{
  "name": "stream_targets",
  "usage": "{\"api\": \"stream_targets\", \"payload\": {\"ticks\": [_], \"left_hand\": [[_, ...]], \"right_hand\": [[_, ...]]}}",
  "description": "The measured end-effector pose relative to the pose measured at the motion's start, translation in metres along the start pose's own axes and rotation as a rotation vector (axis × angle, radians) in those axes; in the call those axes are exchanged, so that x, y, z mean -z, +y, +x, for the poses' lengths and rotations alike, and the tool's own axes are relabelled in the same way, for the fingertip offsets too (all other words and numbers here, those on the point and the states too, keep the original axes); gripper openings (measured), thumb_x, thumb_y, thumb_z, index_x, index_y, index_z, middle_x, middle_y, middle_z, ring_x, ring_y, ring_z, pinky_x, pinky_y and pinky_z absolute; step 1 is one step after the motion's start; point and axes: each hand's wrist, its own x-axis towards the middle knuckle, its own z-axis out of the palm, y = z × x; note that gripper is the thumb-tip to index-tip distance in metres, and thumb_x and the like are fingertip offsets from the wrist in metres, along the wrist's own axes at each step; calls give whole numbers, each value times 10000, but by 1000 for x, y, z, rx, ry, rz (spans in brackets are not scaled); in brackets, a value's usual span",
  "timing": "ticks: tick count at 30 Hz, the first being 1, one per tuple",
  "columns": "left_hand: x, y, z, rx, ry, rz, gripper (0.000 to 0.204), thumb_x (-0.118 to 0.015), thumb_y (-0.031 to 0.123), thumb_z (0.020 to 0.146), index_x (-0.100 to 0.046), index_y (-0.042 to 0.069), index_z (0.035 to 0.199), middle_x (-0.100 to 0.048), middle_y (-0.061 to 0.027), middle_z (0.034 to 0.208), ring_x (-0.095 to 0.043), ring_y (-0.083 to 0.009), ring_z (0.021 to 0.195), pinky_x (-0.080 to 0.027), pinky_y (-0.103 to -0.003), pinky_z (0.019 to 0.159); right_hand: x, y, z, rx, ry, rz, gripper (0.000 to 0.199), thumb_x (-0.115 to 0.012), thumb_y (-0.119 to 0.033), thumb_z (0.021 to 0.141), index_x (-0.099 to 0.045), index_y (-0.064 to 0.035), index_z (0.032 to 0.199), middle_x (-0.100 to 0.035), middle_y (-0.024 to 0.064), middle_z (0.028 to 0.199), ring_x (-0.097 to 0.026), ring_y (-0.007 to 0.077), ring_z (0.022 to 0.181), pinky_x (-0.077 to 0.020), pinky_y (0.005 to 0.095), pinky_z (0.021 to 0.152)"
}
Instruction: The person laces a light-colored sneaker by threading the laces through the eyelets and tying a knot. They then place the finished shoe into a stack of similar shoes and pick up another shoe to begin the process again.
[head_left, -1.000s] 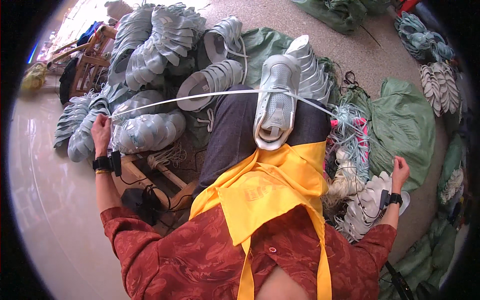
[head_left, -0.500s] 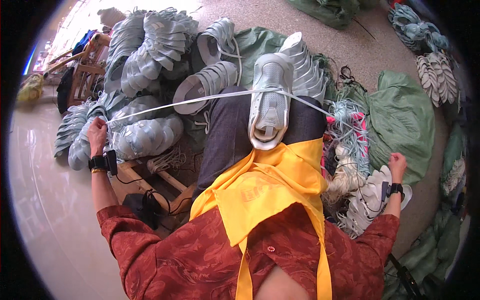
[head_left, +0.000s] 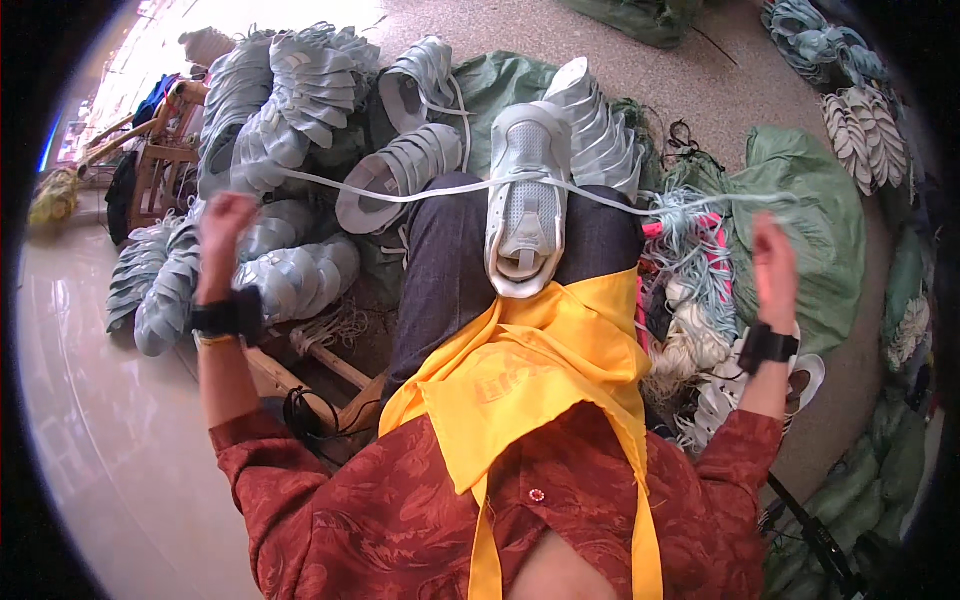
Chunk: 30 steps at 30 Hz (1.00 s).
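Observation:
A pale grey-white sneaker upper (head_left: 527, 190) rests on my lap, toe pointing away from me. A flat white shoelace (head_left: 420, 194) crosses it and runs out to both sides in a loose curve. My left hand (head_left: 228, 218) is raised at the left, close to the lace's left stretch. Its fingers look curled but are smeared by motion. My right hand (head_left: 773, 258) is up at the right, just below the lace's right end, also blurred. Whether either hand grips the lace does not show.
Stacks of pale shoe uppers (head_left: 300, 90) lie at the left. Bundled laces (head_left: 692, 240) and white uppers (head_left: 715, 400) are beside my right leg. A green sack (head_left: 805, 230) stands behind them. A wooden frame (head_left: 345, 368) is at my left. A yellow apron (head_left: 520, 350) covers my lap.
Both hands have moved up and inward, away from their wide-spread position. The shoelace, stretched tight before, now hangs slack and curved, its right stretch risen. The sneaker upper remains on my lap.

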Motion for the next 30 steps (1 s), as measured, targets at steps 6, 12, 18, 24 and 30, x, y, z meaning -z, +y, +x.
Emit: {"api": "stream_targets", "payload": {"ticks": [6,12,18,24,30], "left_hand": [[-189,132,-95,219,-739,-327,166,-673,195,989,-653,60,894,-673,1,842,-615,-72,760,-492,-225,693],[-248,171,-97,-37,-625,-307,122,-664,58,957,-602,14,862,-700,-32,849,-630,-72,768,-509,-232,695],[-282,181,-77,-215,-375,-66,78,-633,-10,933,-581,-20,877,-742,-71,928,-664,-91,818,-549,-258,735],[-291,179,-70,-121,-339,-272,40,-625,-27,938,-600,-19,908,-749,-86,970,-672,-100,853,-569,-266,790],[-293,173,-65,-119,-366,-360,42,-635,-28,928,-604,-8,907,-752,-88,985,-683,-104,858,-568,-263,805]], "right_hand": [[-170,-6,-81,-286,-511,-392,170,-698,-114,953,-724,-1,1077,-713,36,849,-658,90,704,-561,231,674],[-235,5,-70,73,-689,-729,252,-669,-33,904,-722,26,1143,-692,90,753,-667,108,623,-555,265,603],[-254,25,-49,227,-556,-511,315,-673,4,883,-721,-7,1194,-718,74,814,-703,110,706,-590,266,672],[-250,36,-51,79,-529,-254,302,-677,14,911,-716,-21,1208,-727,32,884,-706,99,791,-612,255,759],[-252,39,-53,62,-514,-178,218,-674,15,921,-722,-1,1133,-734,39,905,-707,104,807,-607,257,773]]}}
